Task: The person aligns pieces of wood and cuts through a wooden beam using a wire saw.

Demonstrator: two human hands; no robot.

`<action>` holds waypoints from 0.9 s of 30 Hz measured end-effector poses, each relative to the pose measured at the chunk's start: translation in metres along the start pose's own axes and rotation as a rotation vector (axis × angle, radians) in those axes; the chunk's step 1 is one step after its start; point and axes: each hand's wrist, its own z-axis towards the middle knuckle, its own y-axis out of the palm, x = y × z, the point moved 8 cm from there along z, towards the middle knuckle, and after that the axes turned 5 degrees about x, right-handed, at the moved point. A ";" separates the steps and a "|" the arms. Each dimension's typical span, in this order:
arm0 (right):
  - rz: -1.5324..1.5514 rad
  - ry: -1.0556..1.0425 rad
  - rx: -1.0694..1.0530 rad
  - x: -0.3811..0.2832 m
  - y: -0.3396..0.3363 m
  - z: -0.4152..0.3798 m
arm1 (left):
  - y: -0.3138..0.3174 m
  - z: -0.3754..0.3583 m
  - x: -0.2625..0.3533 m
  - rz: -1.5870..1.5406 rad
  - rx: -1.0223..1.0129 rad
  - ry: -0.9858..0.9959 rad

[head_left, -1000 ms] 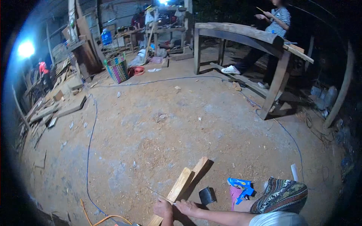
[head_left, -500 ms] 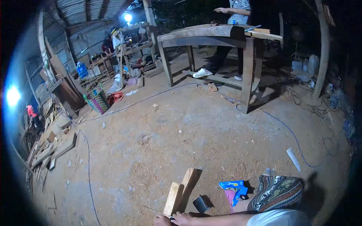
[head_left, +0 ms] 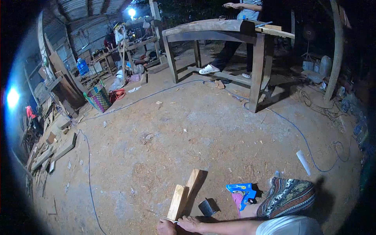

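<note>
At the bottom edge my left hand [head_left: 166, 227] and my right hand [head_left: 190, 223] meet at the near end of a pale wooden block [head_left: 177, 202] that stands on the dirt floor. A thin stick or blade [head_left: 158, 214] runs from my hands out to the left across the block's end; which hand grips it I cannot tell. A second wooden piece [head_left: 193, 184] leans just behind the block. My knee in patterned fabric [head_left: 289, 197] is to the right.
A dark roll [head_left: 206, 207] and a blue packet [head_left: 240, 191] lie right of the block. A blue cable [head_left: 88, 172] crosses the floor at left. A heavy wooden bench [head_left: 219, 33] stands at the back with another person [head_left: 246, 11] behind it. Scrap wood [head_left: 51, 150] and a woven basket [head_left: 98, 98] lie left.
The view has tilted and swung, so the bench and floor shifted in the frame. My hands stay at the block's near end with the thin stick.
</note>
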 end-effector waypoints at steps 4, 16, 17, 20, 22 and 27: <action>0.002 0.005 -0.038 -0.008 -0.006 0.003 | 0.011 0.018 0.001 0.157 0.010 0.177; -0.059 0.039 -0.030 0.008 0.002 -0.018 | 0.030 0.051 -0.023 0.128 0.357 0.299; -0.053 0.046 -0.004 0.012 0.000 -0.022 | 0.031 0.052 -0.026 0.126 0.350 0.275; -0.069 0.067 0.011 0.009 -0.007 -0.020 | 0.039 0.056 -0.031 0.129 0.266 0.222; -0.101 0.068 0.010 0.001 -0.002 -0.010 | 0.061 0.063 -0.043 0.083 0.181 0.269; -0.025 -0.014 0.006 0.017 0.036 0.008 | 0.012 0.046 -0.025 0.078 0.087 0.031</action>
